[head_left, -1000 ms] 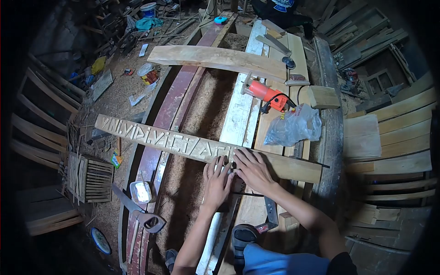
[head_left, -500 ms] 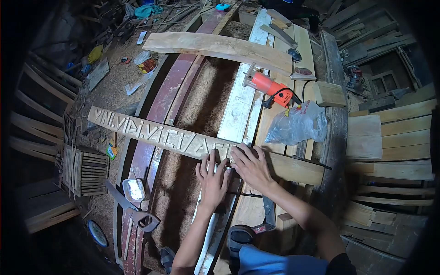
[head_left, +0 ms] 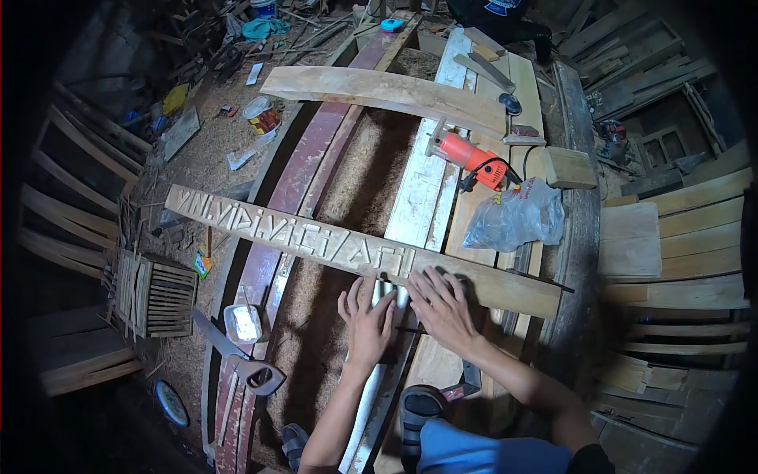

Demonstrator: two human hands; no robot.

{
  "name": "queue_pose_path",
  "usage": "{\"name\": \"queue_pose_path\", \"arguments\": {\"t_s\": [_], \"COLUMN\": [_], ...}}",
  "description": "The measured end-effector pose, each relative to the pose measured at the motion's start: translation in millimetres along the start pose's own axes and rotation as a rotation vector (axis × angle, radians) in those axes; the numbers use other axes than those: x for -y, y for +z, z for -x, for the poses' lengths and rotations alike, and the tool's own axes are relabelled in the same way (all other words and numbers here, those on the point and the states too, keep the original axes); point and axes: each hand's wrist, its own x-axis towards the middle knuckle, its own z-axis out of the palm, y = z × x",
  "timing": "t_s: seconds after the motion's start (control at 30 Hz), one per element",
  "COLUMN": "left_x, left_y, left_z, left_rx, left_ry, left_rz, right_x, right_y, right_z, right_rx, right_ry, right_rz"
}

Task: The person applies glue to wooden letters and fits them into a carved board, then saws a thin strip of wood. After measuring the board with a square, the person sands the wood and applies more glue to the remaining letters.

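Note:
A long wooden board [head_left: 359, 251] with raised letters reading roughly "VINI.VIDI.VICI/AFI" lies across the planks in front of me. My left hand [head_left: 369, 324] is at its near edge, below the last letters, with fingers apart and slightly bent. Beside it, my right hand [head_left: 444, 310] rests on the board just right of the lettering, fingers spread. Whether a small piece lies under the left fingertips is too small to tell. Under the board runs a white-painted plank [head_left: 404, 207].
A red power tool [head_left: 476, 164] and a clear plastic bag [head_left: 517, 217] sit beyond the right hand. Another curved board [head_left: 387, 91] lies farther off. To the left are a handsaw [head_left: 254, 374] and a plastic tub [head_left: 242, 324]. Another person [head_left: 501, 17] is partly visible at the top.
My left hand has drawn back from the letters to the board's near edge. The right hand has shifted slightly right, uncovering the last letters. The view has moved a little.

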Motion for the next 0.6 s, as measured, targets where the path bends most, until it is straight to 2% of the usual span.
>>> {"name": "queue_pose_path", "arguments": {"t_s": [0.1, 0.17, 0.2, 0.6], "left_x": [0.4, 1.0, -0.2, -3.4], "left_y": [-8.5, -20.1, -25.1, -86.9], "left_z": [16.5, 26.2, 29.9, 76.9], "left_rx": [-0.071, -0.063, -0.098, -0.264], "left_ry": [0.011, 0.016, 0.023, -0.028], "left_rz": [0.024, 0.036, 0.037, 0.12], "right_x": [7.9, 13.2, 20.0, 94.5], "right_y": [-6.8, -10.8, -16.1, -47.0], "right_z": [12.3, 16.5, 14.5, -6.5], "right_rx": [0.004, 0.035, -0.032, -0.074], "right_ry": [-0.036, -0.14, -0.153, -0.238], "right_rz": [-0.075, -0.104, -0.103, -0.102]}}
